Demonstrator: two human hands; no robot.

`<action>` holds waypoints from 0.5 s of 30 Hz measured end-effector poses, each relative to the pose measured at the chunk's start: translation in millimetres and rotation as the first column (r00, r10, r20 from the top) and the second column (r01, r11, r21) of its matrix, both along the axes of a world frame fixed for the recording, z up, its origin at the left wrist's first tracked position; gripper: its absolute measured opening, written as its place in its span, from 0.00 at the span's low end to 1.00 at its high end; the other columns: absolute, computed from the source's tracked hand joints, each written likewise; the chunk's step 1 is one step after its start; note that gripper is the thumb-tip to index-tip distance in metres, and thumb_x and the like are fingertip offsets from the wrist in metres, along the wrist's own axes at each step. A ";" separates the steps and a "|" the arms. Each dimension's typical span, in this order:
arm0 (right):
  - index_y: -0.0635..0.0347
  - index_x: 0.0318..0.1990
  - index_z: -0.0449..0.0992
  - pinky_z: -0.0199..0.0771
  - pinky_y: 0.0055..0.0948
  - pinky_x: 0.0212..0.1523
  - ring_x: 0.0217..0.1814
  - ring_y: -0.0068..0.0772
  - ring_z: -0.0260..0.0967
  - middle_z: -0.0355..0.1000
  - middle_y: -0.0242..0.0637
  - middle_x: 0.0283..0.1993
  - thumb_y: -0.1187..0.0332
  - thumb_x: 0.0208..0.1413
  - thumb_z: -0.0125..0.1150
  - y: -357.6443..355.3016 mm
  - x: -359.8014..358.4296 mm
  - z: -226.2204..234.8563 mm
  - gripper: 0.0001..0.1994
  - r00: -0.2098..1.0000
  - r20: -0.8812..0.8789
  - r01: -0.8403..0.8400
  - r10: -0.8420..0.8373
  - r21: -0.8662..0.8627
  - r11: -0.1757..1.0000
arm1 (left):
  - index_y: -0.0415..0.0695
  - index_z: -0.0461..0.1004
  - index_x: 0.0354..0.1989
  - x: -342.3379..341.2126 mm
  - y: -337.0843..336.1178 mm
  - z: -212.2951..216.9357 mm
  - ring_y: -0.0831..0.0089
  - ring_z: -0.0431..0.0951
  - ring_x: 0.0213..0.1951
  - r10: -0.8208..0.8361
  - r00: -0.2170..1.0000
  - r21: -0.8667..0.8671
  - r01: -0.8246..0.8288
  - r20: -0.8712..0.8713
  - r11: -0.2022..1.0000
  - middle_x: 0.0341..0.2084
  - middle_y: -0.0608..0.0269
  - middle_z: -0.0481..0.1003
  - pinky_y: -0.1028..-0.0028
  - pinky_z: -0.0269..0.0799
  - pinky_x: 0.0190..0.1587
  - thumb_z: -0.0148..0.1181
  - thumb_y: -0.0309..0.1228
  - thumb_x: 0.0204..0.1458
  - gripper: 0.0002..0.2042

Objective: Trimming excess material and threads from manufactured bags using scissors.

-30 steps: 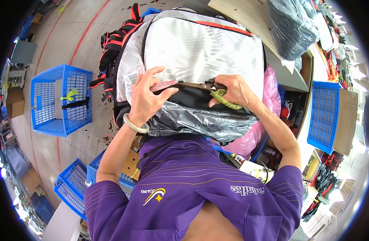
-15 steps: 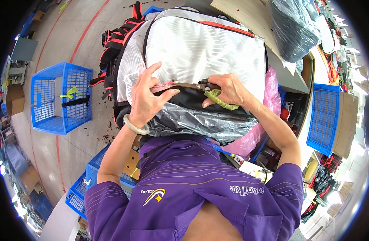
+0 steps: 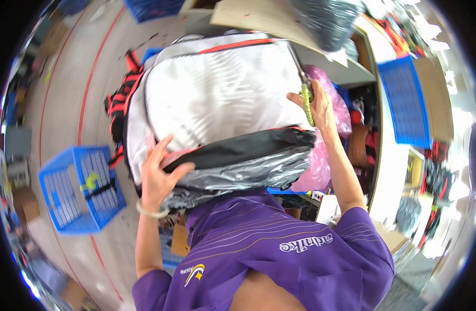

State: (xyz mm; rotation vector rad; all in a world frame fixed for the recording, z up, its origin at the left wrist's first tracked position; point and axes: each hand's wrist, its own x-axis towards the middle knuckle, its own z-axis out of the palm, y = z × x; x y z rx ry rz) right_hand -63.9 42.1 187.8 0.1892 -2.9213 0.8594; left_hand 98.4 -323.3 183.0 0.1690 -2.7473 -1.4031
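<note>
Bag [image 3: 201,93]: white, centre, black panel [image 3: 243,147] along near side | right hand [image 3: 321,106]: grip closed round scissors [image 3: 307,108], bag's right edge | left hand [image 3: 157,176]: grip spread, panel's left end | progress: seemingly underway; finished and remaining portions cannot be told

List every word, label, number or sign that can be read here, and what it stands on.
Large white lettering: on the purple shirt; legible, wording withheld.
Small white lettering: beside the shirt's yellow-and-white emblem; too small and blurred to read surely.
Silver-white bag and elsewhere: no text I can read.
</note>
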 end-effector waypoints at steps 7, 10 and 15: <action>0.66 0.39 0.69 0.68 0.35 0.39 0.36 0.35 0.68 0.71 0.43 0.32 0.54 0.37 0.76 68.6 74.2 -54.9 0.29 0.925 0.300 0.313 -0.231 -0.262 0.913 | 0.39 0.58 0.64 -18.2 5.4 21.3 0.54 0.68 0.47 -0.446 0.894 -0.333 0.435 0.046 0.836 0.41 0.53 0.71 0.61 0.60 0.56 0.79 0.46 0.20 0.56; 0.62 0.46 0.68 0.70 0.26 0.40 0.34 0.22 0.66 0.66 0.28 0.33 0.75 0.44 0.70 59.2 66.9 -61.5 0.21 0.981 0.173 0.195 -0.091 -0.863 0.466 | 0.40 0.55 0.65 -13.1 13.6 22.4 0.50 0.68 0.49 -0.400 0.909 -0.509 0.399 0.114 0.763 0.44 0.50 0.69 0.59 0.60 0.56 0.79 0.38 0.19 0.57; 0.57 0.33 0.65 0.64 0.21 0.36 0.35 0.17 0.61 0.62 0.24 0.31 0.73 0.41 0.73 20.4 38.4 9.6 0.18 0.985 -0.048 0.003 -0.163 -0.953 0.302 | 0.42 0.59 0.63 -15.0 0.9 9.1 0.48 0.74 0.46 -0.176 0.984 -0.608 0.121 -0.032 0.785 0.46 0.46 0.74 0.61 0.68 0.48 0.76 0.32 0.25 0.48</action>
